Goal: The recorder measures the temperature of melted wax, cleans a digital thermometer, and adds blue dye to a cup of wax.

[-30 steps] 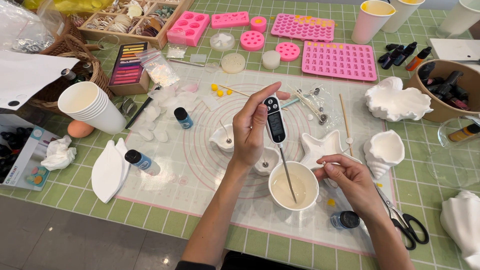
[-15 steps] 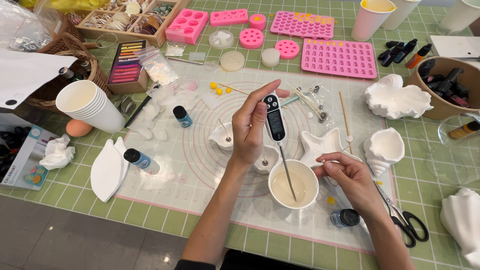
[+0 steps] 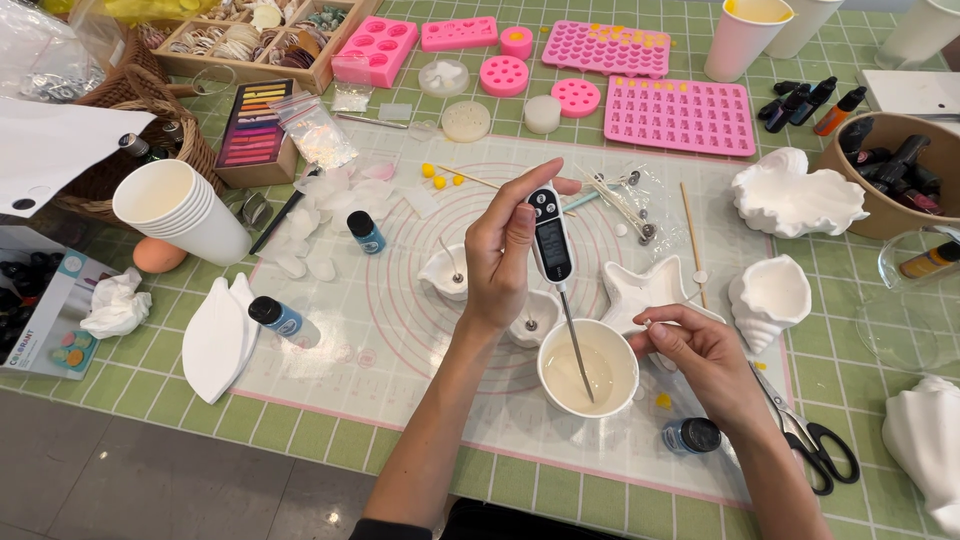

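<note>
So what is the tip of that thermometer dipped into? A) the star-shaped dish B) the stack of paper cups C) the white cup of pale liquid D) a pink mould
C: the left hand holds the digital thermometer, and its metal probe reaches down into the white cup of pale liquid.

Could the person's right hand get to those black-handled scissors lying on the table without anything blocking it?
Probably yes. The right hand rests by the white cup, and the scissors lie just beside its wrist on the green mat, with nothing between them. The small dark-capped bottle sits off to the side.
</note>
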